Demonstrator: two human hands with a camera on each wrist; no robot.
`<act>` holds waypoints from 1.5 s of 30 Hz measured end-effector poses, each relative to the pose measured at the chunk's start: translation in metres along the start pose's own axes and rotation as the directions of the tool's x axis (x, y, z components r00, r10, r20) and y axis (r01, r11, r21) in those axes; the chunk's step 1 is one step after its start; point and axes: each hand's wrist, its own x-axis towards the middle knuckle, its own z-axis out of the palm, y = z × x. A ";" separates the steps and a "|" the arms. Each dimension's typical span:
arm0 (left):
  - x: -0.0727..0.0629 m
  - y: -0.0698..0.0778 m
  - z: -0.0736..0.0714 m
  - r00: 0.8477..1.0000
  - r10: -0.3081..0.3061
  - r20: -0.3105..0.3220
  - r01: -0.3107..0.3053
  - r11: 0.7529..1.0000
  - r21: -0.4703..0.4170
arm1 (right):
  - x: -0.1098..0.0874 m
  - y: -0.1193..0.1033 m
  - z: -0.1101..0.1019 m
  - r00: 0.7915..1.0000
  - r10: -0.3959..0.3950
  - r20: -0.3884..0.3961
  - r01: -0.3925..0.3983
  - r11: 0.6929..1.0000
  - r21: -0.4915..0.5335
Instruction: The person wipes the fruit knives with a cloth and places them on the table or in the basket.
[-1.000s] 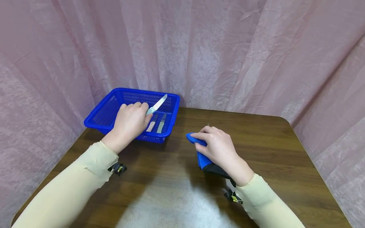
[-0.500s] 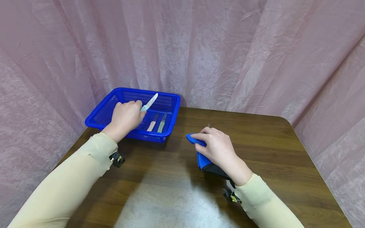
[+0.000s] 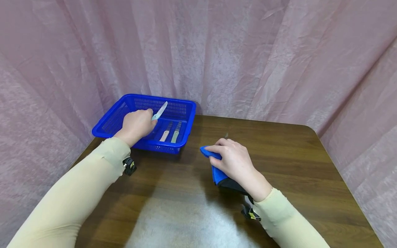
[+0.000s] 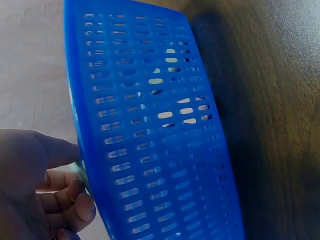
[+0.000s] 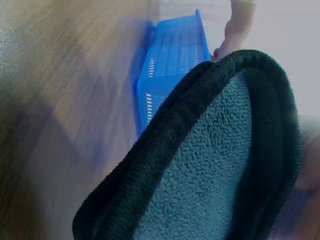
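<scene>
My left hand [image 3: 136,124] grips the light blue handle of a small knife [image 3: 160,110] over the blue plastic basket [image 3: 139,104]. The blade points up and away to the right. Within the basket, a pink-handled knife [image 3: 164,136] and a green-handled knife [image 3: 174,136] lie side by side. In the left wrist view, the slotted basket wall [image 4: 115,65] hides most of the knife from that side. My right hand [image 3: 234,158] pinches a folded blue cloth [image 3: 218,175] with black edging, and a small grey pointed tip [image 3: 226,135] shows beyond its fingers. The cloth [image 5: 200,175] fills much of the right wrist view.
The basket stands at the back left of a brown wooden table [image 3: 279,148]. A pink curtain [image 3: 232,62] hangs close behind the table and along its sides. Each sleeve carries a small black wrist camera, such as the left camera [image 3: 129,166].
The left hand has moved left with the knife, further over the basket, so the blade tip has shifted left. The right hand and cloth have barely moved.
</scene>
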 end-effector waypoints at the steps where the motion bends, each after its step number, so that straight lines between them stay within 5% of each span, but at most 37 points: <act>1: 0.001 0.000 0.001 1.000 -0.008 0.010 0.008 1.000 -0.001 | 0.000 0.000 0.000 1.000 0.001 0.002 -0.001 1.000 0.000; 20: 0.013 -0.003 0.029 0.972 -0.103 0.213 0.110 0.994 -0.018 | -0.005 -0.001 0.004 1.000 0.009 0.007 -0.009 1.000 -0.007; 35: 0.019 -0.004 0.033 0.942 -0.137 0.307 0.154 0.988 -0.033 | -0.008 0.001 0.006 1.000 0.012 0.016 -0.012 1.000 -0.004; 45: 0.029 -0.005 0.041 0.904 -0.163 0.395 0.174 0.985 0.009 | -0.008 0.005 0.009 1.000 0.011 0.003 -0.011 1.000 -0.003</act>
